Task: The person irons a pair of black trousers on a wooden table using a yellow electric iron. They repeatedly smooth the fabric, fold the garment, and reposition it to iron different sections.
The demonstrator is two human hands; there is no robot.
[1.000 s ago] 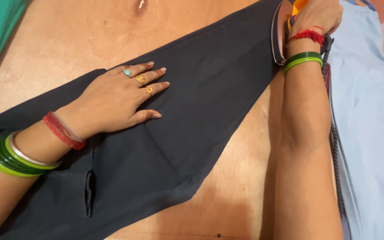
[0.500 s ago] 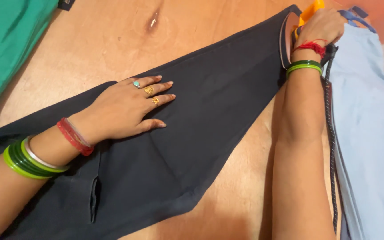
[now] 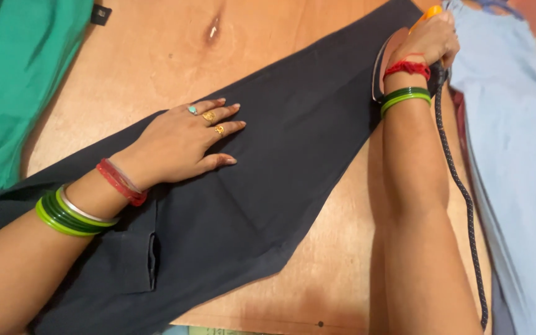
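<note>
A dark navy garment [image 3: 293,155] lies spread diagonally over a wooden board [image 3: 156,68]. My left hand [image 3: 184,142] rests flat on it with fingers spread, wearing rings, a red thread and green bangles. My right hand [image 3: 426,43] grips the orange handle of a clothes iron [image 3: 387,62] at the garment's upper right end. The iron's metal soleplate shows tilted on its side. Its speckled cord [image 3: 460,186] runs down along my right forearm.
A green cloth [image 3: 13,80] covers the upper left. A light blue garment [image 3: 516,155] lies along the right side. A small black tag [image 3: 100,13] sits near the top left. The board's front edge [image 3: 268,326] shows at the bottom.
The iron and my right hand sit lower in view and closer in along the garment's end. My left hand stays flat on the cloth.
</note>
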